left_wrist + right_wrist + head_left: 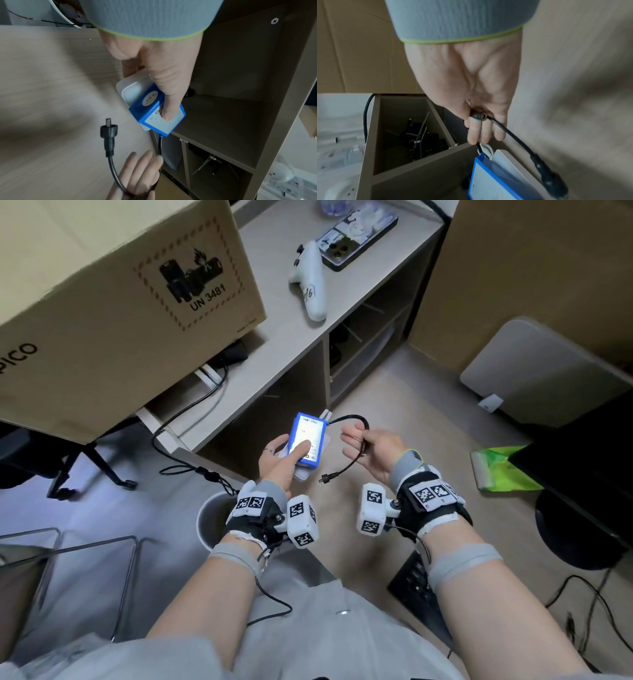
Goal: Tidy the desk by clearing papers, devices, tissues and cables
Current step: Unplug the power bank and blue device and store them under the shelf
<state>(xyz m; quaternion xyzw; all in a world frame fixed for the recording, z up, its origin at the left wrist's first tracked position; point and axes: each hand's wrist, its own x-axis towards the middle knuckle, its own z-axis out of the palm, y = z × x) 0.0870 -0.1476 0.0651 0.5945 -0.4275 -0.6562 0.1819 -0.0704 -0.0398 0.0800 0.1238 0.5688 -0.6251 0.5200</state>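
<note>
My left hand (279,462) grips a blue battery pack (306,436) stacked on a flat white device (132,89), with the thumb pressed on the pack's label. A black cable (354,418) leaves the pack's far end and loops through my right hand (371,445), which holds it between the fingers. The cable's plug (325,479) hangs free below the two hands. The left wrist view shows the pack (159,119) and the plug (109,135). In the right wrist view the cable (513,136) runs out from the fingers (485,129) above the pack (488,175).
A white controller (310,282) and a phone (359,237) lie on the desk (260,364) beside a big cardboard box (102,285). A white bin (209,518) stands under my left wrist. A green bag (503,470), a keyboard (416,580) and floor cables lie to the right.
</note>
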